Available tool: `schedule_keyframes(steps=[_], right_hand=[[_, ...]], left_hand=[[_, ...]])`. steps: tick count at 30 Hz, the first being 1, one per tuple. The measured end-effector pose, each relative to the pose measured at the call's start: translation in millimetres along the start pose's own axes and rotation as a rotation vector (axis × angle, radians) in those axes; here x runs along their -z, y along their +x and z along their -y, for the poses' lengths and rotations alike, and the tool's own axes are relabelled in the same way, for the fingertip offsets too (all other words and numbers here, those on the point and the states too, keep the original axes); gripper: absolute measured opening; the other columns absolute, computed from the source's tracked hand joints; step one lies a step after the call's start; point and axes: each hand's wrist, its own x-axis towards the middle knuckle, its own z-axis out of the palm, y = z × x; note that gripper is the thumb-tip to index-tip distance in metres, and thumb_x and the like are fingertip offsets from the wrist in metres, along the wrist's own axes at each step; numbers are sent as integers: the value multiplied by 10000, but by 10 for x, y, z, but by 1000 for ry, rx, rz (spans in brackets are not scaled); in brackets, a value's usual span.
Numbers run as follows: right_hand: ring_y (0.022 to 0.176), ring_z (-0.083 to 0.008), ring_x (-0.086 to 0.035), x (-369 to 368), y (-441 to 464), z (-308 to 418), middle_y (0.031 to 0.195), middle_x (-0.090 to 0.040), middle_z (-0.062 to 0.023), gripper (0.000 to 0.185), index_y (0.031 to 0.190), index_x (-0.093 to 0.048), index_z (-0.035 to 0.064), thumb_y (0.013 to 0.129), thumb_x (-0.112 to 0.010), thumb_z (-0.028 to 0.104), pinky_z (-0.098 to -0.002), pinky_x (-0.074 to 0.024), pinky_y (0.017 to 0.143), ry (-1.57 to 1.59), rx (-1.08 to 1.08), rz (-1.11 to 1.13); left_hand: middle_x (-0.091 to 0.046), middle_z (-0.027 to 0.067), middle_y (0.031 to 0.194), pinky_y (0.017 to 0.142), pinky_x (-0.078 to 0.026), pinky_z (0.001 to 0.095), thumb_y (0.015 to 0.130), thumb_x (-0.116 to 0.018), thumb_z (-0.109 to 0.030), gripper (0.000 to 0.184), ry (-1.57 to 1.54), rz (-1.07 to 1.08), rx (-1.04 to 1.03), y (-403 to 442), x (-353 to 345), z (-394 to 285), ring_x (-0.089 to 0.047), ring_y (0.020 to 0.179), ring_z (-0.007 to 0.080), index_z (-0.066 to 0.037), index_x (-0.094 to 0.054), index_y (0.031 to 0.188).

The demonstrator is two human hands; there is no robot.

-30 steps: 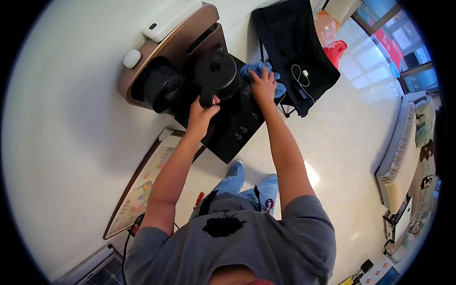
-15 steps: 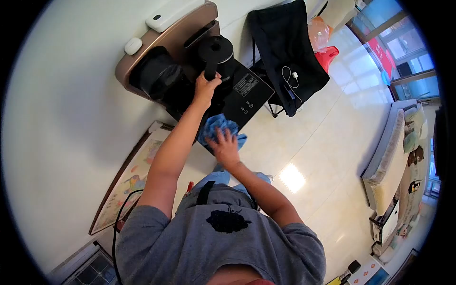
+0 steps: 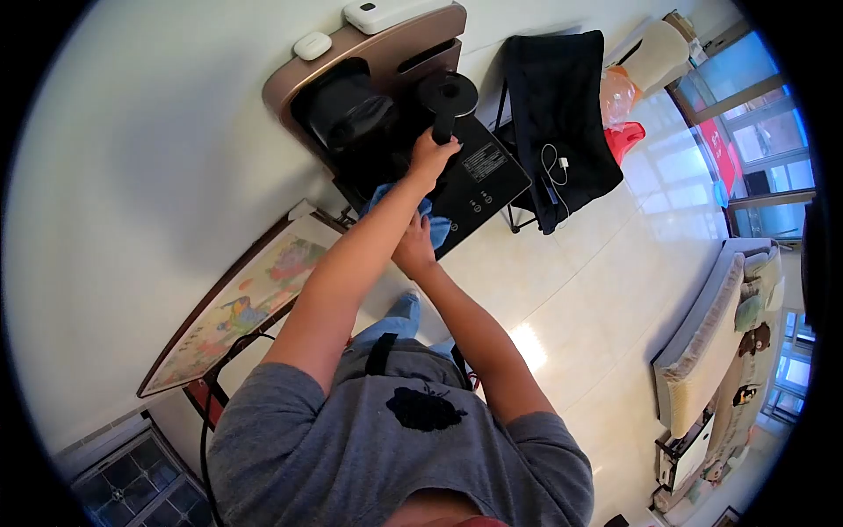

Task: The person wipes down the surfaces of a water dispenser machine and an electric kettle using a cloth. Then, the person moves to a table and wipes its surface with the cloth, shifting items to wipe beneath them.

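Head view: grips kettle with left hand, fingers closed round handle; presses right hand to blue cloth on black panel; cannot tell right finger spread, nor panel share covered or left.

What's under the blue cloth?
The blue cloth lies on the black panel. The patch directly beneath can't be seen, covered by cloth and the right hand.

We see white wall, ten o'clock | colourful framed picture, near nine | black chair, one | bright windows, two | cushioned sofa, between three and four | pale glossy floor beneath us, light glaring off it at four
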Motion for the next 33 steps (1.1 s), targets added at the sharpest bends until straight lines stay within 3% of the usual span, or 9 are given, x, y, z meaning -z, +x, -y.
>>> schedule_keyframes(steps=[5, 14, 18, 21, 24, 28, 30, 32, 33], right_hand=[[1354, -408, -255, 85, 180, 1, 1489, -282, -183, 643, 1438, -310, 52, 894, -482, 348, -590, -307, 1007, -11, -46, 77], [1187, -410, -429, 298, -690, 63, 1309, -439, -151, 419, 1194, -604, 254, 781, -644, 193, -545, -424, 906, 28, 1, -53], [1134, -385, -475, 449, -710, -65, 1215, -502, -169, 436, 1209, -591, 191, 776, -649, 177, -454, -453, 906, 212, -98, -67], [1133, -352, -515, 531, -469, -126, 1230, -520, -225, 428, 1271, -508, 42, 899, -580, 241, -403, -418, 952, 911, -448, -268], [1170, -299, -505, 475, -106, -157, 1302, -495, -205, 456, 1308, -473, 36, 947, -531, 308, -355, -385, 982, 1079, -450, -391], [1184, -197, -463, 900, 286, 126, 1318, -491, -117, 482, 1356, -443, 54, 982, -477, 357, -308, -350, 1014, 1632, -570, -337], [1246, -188, -406, 1081, 397, 158, 1394, -427, -114, 557, 1420, -387, 70, 980, -467, 402, -290, -315, 1033, 1827, -447, -155], [1218, -176, -442, 1129, 402, 78, 1379, -457, -116, 555, 1426, -398, 79, 976, -482, 393, -274, -333, 1013, 1767, -481, -103], [1175, -172, -482, 1010, 416, -16, 1325, -508, -114, 510, 1381, -455, 69, 968, -505, 364, -276, -361, 987, 1552, -427, -134]], left_hand=[[-655, 64, 802, 702, -470, 317, 705, -719, -127, 198, 179, 12, -20, -14, 51, -60, -613, 754, 173, -37, -630, 857], [-623, 113, 1100, 884, -450, 328, 749, -770, -246, 515, 282, 174, 87, -125, 290, -132, -588, 1020, 220, -38, -554, 1169], [-534, 141, 1295, 993, -394, 345, 807, -736, -307, 660, 421, 141, 16, -323, 618, -132, -490, 1215, 255, -48, -453, 1344], [-541, 147, 1276, 990, -398, 345, 868, -665, -352, 589, 412, 83, 32, -683, 816, -242, -502, 1187, 251, -56, -466, 1337], [-477, 161, 1339, 1001, -387, 351, 925, -581, -369, 522, 243, -7, -7, -1049, 966, -278, -484, 1189, 259, -76, -469, 1343], [-373, 173, 1425, 1044, -347, 369, 947, -542, -326, 548, 582, 22, -325, -1298, 976, -308, -410, 1274, 296, -106, -370, 1418], [-386, 181, 1415, 1046, -348, 379, 907, -610, -250, 606, 498, 44, -287, -1275, 939, -417, -406, 1284, 318, -117, -340, 1434], [-406, 176, 1404, 1036, -363, 390, 851, -667, -147, 621, 184, 75, 81, -1158, 989, -602, -438, 1258, 332, -121, -386, 1404], [-451, 177, 1351, 1009, -389, 397, 774, -681, -18, 590, 73, 75, 15, -1038, 1118, -392, -482, 1200, 349, -136, -493, 1321]])
